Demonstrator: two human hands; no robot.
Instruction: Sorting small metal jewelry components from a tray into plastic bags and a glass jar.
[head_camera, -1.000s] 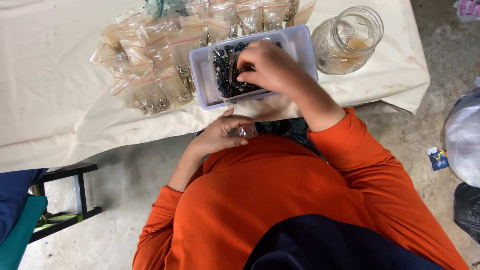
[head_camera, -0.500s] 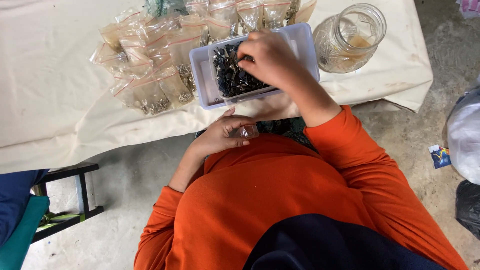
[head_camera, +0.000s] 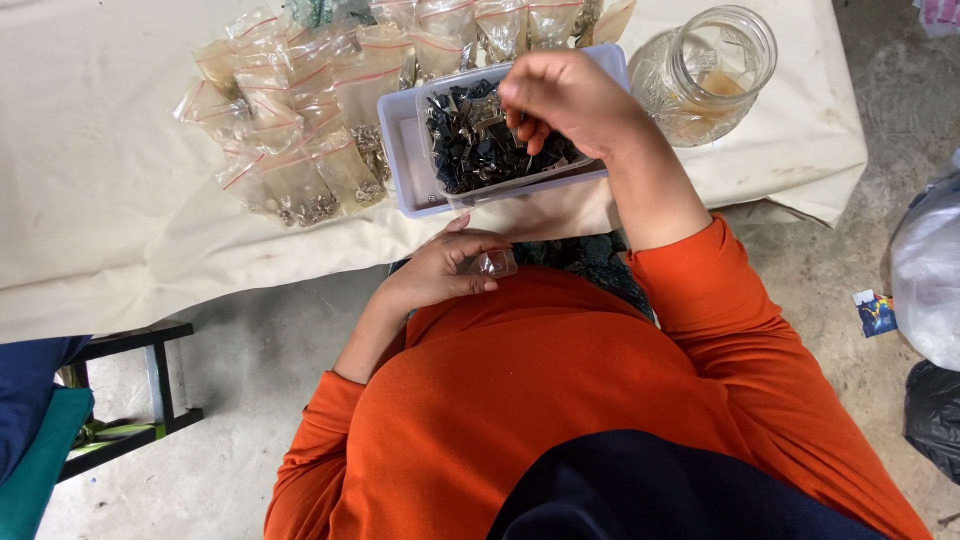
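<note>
the right hand (head_camera: 560, 105) dips bent fingers into the clear plastic tub of small dark metal bits (head_camera: 490, 150) on the cloth-covered desk (head_camera: 100, 200) — best pinch just a few; the left hand (head_camera: 440, 270) curls around a small clear plastic bag (head_camera: 495, 263) near the lap — keep its mouth up
</note>
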